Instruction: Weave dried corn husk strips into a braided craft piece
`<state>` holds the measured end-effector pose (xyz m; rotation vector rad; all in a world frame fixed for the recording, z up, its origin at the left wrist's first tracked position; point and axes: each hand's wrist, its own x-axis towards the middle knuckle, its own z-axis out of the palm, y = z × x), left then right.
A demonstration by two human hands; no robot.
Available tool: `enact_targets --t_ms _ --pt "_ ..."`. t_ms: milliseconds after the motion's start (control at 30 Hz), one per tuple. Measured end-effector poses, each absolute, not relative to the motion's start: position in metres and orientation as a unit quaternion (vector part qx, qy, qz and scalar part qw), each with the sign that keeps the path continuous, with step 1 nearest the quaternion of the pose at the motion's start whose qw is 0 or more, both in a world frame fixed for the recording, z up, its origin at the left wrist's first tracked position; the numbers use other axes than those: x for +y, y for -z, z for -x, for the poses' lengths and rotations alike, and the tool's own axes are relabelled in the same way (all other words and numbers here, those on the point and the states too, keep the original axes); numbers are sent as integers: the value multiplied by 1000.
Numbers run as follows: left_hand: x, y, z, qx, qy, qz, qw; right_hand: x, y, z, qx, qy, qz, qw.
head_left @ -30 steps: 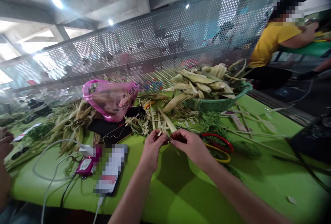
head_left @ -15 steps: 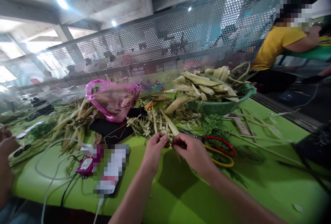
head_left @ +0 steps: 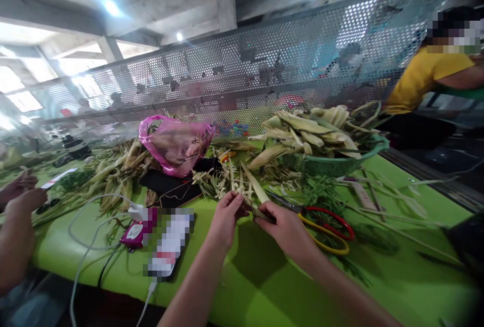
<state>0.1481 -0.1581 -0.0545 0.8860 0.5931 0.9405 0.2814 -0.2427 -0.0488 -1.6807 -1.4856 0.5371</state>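
Note:
Both hands meet over the green table, pinching pale dried corn husk. My left hand [head_left: 228, 217] is closed with thumb and forefinger together on the end of a husk piece that my fingers partly hide. Closed on the other side, my right hand [head_left: 278, 222] grips a corn husk strip [head_left: 255, 182] that points up and away. Just beyond the fingertips lies a heap of small cut husk pieces [head_left: 215, 181]. Scissors [head_left: 328, 223] with red and yellow handles rest right of my right hand, on green plant sprigs [head_left: 321, 196].
A green basket [head_left: 340, 165] piled with husks stands at the back right. A pink plastic bag [head_left: 176, 145] sits behind a dark pouch. A phone [head_left: 170, 244] with its cable and a purple power bank [head_left: 134, 234] lie left. Another person's hands [head_left: 22, 196] are at the far left.
The whole scene has shifted slightly to the right in view. My right hand's fingers have moved a little lower on the husk; both hands still hold it.

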Motion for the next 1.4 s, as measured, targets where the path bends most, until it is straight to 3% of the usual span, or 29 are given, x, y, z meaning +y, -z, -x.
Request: enact_targets --t_ms 133,367,567,833,933,1167,1400 --pt "-160 52 -149 278 -410 -343 798 -243 49 -281 -580 -225 664 414" --pt "-152 51 -147 283 -425 -346 787 -241 42 -288 -533 -346 583 507" --pt "-160 45 -149 261 -392 -297 831 -238 43 -291 -501 -389 579 513" --pt "-147 35 -142 275 -426 -354 786 -244 30 -310 -496 -304 605 544" --pt "-131 29 -137 293 -448 -382 753 -253 31 -326 -546 -239 646 477" --pt "-93 20 -143 397 -480 -499 603 -286 55 -363 -678 -97 698 207" --pt "-57 25 -151 500 -518 -538 438 -298 60 -392 -629 38 768 111"
